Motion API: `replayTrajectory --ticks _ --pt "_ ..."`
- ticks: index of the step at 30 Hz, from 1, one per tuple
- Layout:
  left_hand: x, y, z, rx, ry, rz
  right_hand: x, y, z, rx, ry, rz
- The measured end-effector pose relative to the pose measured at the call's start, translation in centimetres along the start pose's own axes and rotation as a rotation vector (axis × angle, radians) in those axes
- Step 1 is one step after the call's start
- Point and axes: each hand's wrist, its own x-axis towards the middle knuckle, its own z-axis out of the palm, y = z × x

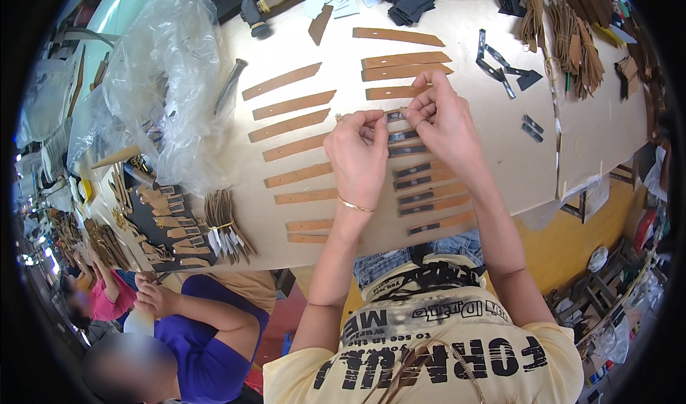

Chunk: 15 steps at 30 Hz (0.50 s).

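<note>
Your left hand (357, 154) and right hand (444, 118) pinch one tan strip (391, 115) between fingertips, above the table (500, 161); more strips lie beneath.

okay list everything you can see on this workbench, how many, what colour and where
Plain leather strips: about eight, tan, left column on the table.
Strips with dark pieces: about seven, tan and black, right column under the hands.
Bare strips: about four, tan, above the hands.
Plastic bag: one, clear, crumpled at the left.
Bundled strips: one bundle, brown, near the table's front edge.
Hammer: one, dark head, far edge.
Dark cut pieces: several, black, right of the hands.
Table: one, pale.
Other person: one, purple top, lower left.
Left hand: pinching a small strip.
Right hand: pinching the same strip.
</note>
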Motion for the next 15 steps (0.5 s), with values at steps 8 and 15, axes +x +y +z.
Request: replayTrajectory --ticks 8,15 --pt "0.11 0.33 0.01 0.029 -0.007 -0.014 0.01 -0.22 -0.05 0.007 0.003 0.035" --pt "0.18 0.19 -0.03 0.048 -0.008 0.006 0.04 0.21 0.11 0.038 0.013 0.026"
